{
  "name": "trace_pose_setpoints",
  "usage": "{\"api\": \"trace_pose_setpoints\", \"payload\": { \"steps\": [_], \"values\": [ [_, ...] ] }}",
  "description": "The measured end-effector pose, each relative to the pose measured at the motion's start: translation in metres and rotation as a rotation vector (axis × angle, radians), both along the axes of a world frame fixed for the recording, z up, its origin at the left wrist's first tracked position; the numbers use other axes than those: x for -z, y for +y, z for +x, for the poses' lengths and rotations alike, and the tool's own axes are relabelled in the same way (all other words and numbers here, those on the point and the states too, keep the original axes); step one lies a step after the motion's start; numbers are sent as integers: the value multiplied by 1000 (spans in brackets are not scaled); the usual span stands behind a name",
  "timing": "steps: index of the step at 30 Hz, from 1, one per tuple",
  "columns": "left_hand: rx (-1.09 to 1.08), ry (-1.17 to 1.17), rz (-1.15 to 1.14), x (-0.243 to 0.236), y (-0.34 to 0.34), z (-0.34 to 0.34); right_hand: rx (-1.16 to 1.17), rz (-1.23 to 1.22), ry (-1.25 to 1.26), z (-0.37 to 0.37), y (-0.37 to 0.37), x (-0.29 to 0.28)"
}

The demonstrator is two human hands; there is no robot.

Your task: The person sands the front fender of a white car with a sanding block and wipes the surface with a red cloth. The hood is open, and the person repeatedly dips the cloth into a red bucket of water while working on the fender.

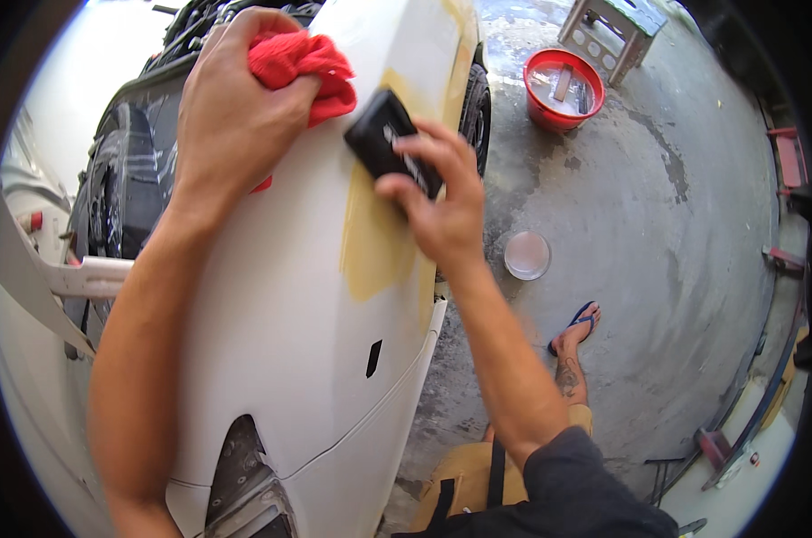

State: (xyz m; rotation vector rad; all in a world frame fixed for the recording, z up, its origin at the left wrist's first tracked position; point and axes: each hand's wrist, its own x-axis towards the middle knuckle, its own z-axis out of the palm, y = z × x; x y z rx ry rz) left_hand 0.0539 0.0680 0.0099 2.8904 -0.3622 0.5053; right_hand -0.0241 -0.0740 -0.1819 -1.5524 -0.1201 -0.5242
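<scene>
Red cloth (303, 67) is sitting bunched in the left hand (240, 108), whose thumb and fingers are gripping it over the white fender (271, 287). Just right of the cloth, the black block (375, 134) is lying over the yellow patch (374, 255), its long axis slanting from upper left to lower right; blur is hiding whether it is resting flat. The right hand (446, 202), the nearer one, is pinching the block from its lower-right side between thumb and fingers.

Bright, diffuse light; upper left washed out; right hand (449, 213) and black block (376, 136) slightly motion-blurred; fisheye curvature, dark corners.
</scene>
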Motion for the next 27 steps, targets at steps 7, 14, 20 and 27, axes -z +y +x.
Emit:
{"api": "trace_pose_setpoints", "payload": {
  "steps": [7, 14, 20, 27],
  "values": [
    [-134, 81, -110, -12, -17, -7, 37, 54, -149, 22, 14, -6],
    [-15, 45, -25, -8, -6, -13, 41, 120, -39, -45, 33, 1],
    [190, 89, 279, -4, -7, -18, 117, -30, 117, -36, 31, -8],
    [457, 332, 615, -30, -2, -95, 240, 16, 318, -5, 27, -15]
  ]
}}
